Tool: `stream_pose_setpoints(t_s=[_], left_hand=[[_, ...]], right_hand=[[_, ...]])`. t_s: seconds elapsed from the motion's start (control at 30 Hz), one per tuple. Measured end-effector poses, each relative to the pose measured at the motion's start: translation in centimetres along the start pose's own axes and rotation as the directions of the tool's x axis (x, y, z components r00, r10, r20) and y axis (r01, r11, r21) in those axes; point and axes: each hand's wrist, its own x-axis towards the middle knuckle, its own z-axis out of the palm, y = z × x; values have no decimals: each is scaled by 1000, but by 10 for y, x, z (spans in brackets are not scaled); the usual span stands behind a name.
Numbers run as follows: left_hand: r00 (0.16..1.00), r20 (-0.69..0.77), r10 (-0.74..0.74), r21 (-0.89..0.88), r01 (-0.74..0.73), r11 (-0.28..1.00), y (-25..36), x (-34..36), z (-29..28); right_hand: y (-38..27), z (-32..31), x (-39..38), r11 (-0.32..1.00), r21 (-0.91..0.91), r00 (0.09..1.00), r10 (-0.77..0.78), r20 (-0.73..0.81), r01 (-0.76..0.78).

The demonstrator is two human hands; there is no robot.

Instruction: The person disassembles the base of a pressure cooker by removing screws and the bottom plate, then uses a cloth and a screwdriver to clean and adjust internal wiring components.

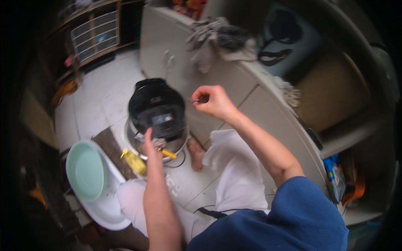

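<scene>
In front of me a black, rounded appliance [157, 104] with a glossy top rests on a round, silvery base. To its right, my right hand [213, 102] is closed in a pinch on a small dark-handled tool [202, 99]. The tool's thin metal shaft points left toward the appliance's side. My left hand [150, 144] is at the appliance's near edge with one digit stretched upward; its other fingers are hidden. Beside that wrist is a yellow-handled tool [168, 154], and I cannot tell whether the hand touches it. A yellow bottle [134, 161] lies to the left.
A pale green basin [86, 171] sits in a white tub [111, 213] at the left. Cabinet doors [184, 67] run along the right, with grey cloths [209, 37] draped over the counter edge. A white wire rack [96, 37] stands at the far left.
</scene>
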Motion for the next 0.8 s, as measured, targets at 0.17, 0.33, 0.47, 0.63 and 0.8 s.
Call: stream_pose_setpoints(t_s=[0.17,0.33,0.47,0.63,0.8], left_hand=[[986,-98,135,97,-126,987,2,1,29],[992,-86,93,133,-82,988,-7,-8,29],[993,-83,83,154,-70,986,3,-16,30],[987,-106,117,164,-99,982,2,-17,33],[994,-56,96,112,-89,990,-3,1,19]], right_hand=[[-33,-164,-32,900,-424,930,-66,-363,-101],[1,-237,-38,815,-517,919,48,-391,-262],[25,-236,-24,797,-548,928,40,-370,-253],[41,-231,-18,794,-513,912,122,-392,-327],[51,-235,-17,820,-474,903,115,-414,-322]])
